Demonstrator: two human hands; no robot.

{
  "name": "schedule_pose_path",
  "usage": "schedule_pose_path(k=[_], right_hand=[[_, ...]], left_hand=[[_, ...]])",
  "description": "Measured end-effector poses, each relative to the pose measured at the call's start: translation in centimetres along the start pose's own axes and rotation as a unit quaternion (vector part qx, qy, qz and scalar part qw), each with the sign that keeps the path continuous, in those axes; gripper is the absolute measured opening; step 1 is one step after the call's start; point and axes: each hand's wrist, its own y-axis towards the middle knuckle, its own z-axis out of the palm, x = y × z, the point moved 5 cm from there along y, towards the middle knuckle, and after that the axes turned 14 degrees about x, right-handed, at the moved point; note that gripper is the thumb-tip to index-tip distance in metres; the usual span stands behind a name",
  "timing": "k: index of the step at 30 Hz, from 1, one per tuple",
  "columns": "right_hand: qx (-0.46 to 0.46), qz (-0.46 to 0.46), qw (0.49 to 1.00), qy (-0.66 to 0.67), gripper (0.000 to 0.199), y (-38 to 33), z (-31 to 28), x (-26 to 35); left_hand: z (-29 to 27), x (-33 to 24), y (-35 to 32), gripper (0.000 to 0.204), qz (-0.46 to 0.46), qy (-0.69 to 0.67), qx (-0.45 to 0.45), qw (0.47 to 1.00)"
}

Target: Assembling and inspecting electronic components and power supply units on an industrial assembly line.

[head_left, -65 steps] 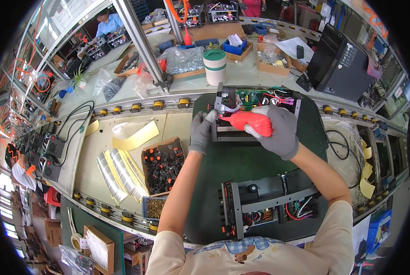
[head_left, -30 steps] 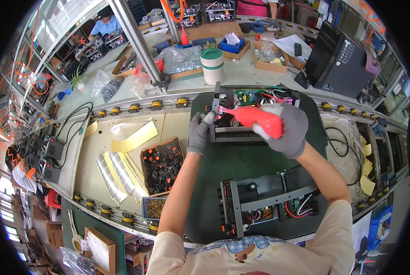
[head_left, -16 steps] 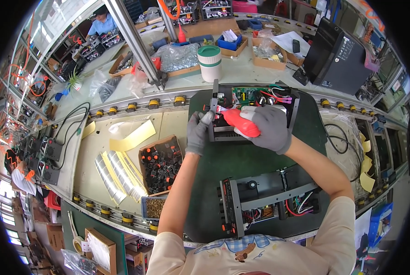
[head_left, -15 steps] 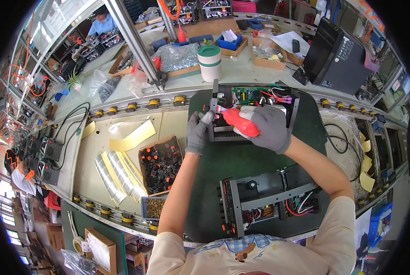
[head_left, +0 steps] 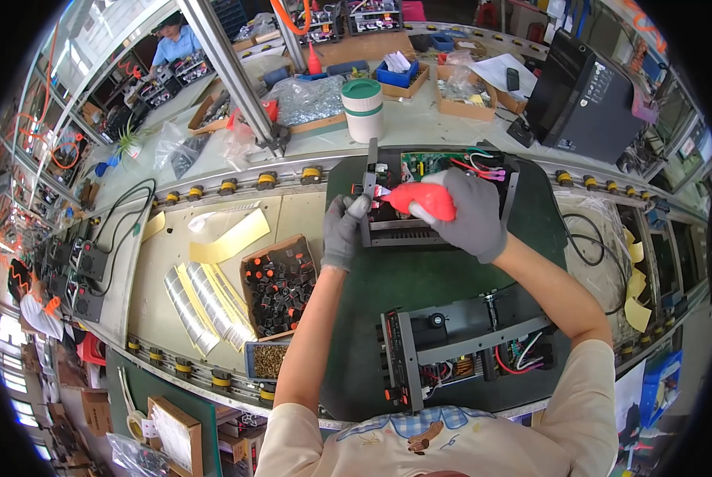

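Our right hand [head_left: 471,215] grips the red screwdriver [head_left: 420,199], tip at the open chassis [head_left: 435,199]. Our left hand [head_left: 342,234] pinches the chassis edge; we should keep the tool square and the frame steady.

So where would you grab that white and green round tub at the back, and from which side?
Grip the white and green cylindrical tub around its white body, below the green lid, coming from the near side. It stands upright and its round wall suits a wrap-around hold, though a metal post and a clear plastic bag of small parts crowd its left and back, so the front looks freest.
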Motion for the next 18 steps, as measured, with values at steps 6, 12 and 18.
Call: schedule_pose_path(k=[6, 12, 18], right_hand=[[-0.024, 0.070, 0.993, 0.095, 0.034, -0.1, -4.6, 1.1], [-0.057, 0.069, 0.990, 0.113, 0.033, -1.5, -6.9, 2.0], [-0.039, 0.025, 0.996, 0.079, 0.035, -1.2, -4.5, 2.2]], left_hand=[[-2.7, 3.1, -1.7, 0.043, 0.086, 0.052, 0.007, 0.995], [-2.0, 3.7, -4.6, 0.047, 0.101, 0.054, 0.078, 0.990], [-1.9, 4.1, -4.8, 0.049, 0.088, 0.038, 0.085, 0.992]])
